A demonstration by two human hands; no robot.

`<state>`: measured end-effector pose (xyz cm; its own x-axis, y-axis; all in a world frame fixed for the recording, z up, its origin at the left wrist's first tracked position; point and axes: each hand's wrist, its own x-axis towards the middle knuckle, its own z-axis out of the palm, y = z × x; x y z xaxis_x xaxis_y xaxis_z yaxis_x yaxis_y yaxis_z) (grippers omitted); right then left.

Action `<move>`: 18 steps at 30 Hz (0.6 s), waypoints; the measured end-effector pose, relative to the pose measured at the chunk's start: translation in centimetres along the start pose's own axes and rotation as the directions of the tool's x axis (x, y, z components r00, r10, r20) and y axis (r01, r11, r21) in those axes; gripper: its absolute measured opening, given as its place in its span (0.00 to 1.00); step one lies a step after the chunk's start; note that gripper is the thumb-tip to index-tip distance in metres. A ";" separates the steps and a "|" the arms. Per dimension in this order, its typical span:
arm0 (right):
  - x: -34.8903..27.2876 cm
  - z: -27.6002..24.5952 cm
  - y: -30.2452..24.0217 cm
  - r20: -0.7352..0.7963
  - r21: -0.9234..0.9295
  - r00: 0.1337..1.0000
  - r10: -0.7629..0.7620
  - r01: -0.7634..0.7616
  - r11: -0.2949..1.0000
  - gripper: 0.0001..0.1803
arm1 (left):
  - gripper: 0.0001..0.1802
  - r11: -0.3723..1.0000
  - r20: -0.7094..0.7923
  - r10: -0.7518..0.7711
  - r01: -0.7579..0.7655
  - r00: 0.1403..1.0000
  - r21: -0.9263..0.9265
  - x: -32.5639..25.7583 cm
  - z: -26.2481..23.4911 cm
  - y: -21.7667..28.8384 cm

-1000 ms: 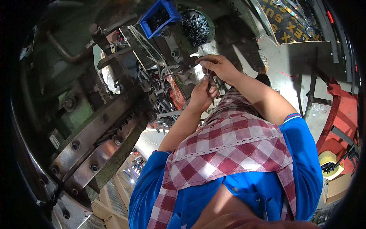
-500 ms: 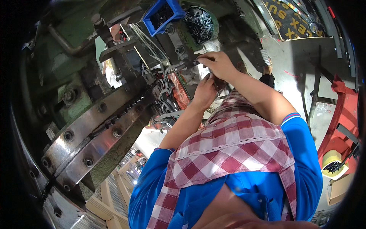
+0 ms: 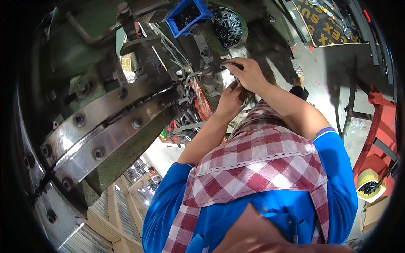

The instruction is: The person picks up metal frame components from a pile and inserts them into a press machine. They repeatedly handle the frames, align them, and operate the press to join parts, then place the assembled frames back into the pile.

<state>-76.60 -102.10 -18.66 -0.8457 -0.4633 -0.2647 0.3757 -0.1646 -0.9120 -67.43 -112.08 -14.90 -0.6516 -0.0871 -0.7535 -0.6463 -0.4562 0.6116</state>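
My right hand [image 3: 249,76] is at the end of the machine's metal rail [image 3: 206,71], its thumb and fingertips pinched together. Whatever lies between them is too small and dark to make out. Just below it, my left hand [image 3: 230,101] has its fingers curled together, and its fingertips are close to the right palm; what they hold is hidden. Left of the hands, bent grey metal pieces [image 3: 187,86] hang below the rail. Two long bolted steel bars [image 3: 90,122] run from there to the lower left, with a dark slot between them.
Beyond my hands stand a blue bin [image 3: 179,30] of small dark parts and a green tub [image 3: 244,31] of metal pins. A yellow container [image 3: 371,179] with dark pieces sits at the right by a red panel [image 3: 382,126]. Wooden racking [image 3: 116,215] is at the lower left.
The view has shifted slightly, so the machine and bins appear a little farther right. My hands keep nearly the same pose, and the slot between the bars looks more blurred.
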 end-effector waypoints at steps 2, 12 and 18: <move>-0.2 0.0 -0.1 0.035 0.018 0.998 0.054 -0.054 0.998 0.13 | 0.19 0.999 -0.008 -0.004 0.005 1.000 0.034 0.0 0.0 0.1; 0.8 0.7 2.7 -0.132 0.069 0.991 0.020 -0.011 0.998 0.13 | 0.12 1.000 0.031 0.018 -0.019 0.999 0.024 0.9 -0.9 -0.4; 1.2 -0.5 1.8 -0.064 -0.244 0.977 -0.203 0.182 0.953 0.14 | 0.11 0.999 0.039 0.033 -0.034 0.999 0.007 1.2 -1.4 -0.8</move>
<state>-77.16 -102.57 -20.73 -0.9270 -0.3634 -0.0933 0.1114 -0.0292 -0.9933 -67.12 -113.10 -16.61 -0.6877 -0.0680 -0.7228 -0.6267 -0.4469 0.6383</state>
